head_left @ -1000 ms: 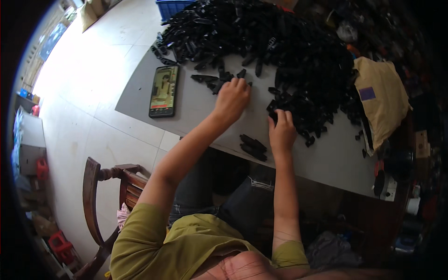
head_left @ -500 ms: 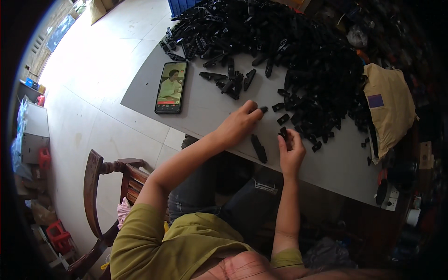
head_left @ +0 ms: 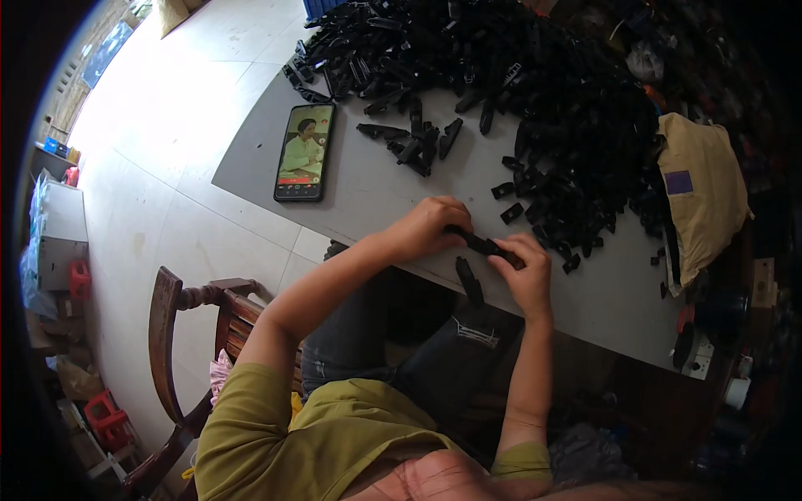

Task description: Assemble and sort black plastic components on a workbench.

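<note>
The person sits at the grey table [head_left: 368, 188], both forearms over its near edge, and from where I stand I see a slim black plastic piece [head_left: 481, 243] stretched between the two hands, just above the tabletop near that edge. The left hand [head_left: 430, 227] has its fingers curled around one end; the right hand [head_left: 528, 265] pinches the other end between thumb and fingers. Whether it is one piece or two pressed together I cannot tell, since the fingers cover both ends. Just below it, a loose black piece [head_left: 469, 282] lies at the table's edge, apart from the hands. Farther in, a small cluster of black pieces [head_left: 410, 152] lies to the right of a smartphone [head_left: 304, 154] whose lit screen shows a seated figure. Behind these a large heap of black plastic parts [head_left: 576, 125] spreads over the far side and down to the right, a few small ones straying near the right hand. A tan bag [head_left: 706, 200] with a purple patch leans at the heap's right end. A wooden chair [head_left: 167, 342] stands on the tiled floor [head_left: 200, 217] to the person's left.
</note>
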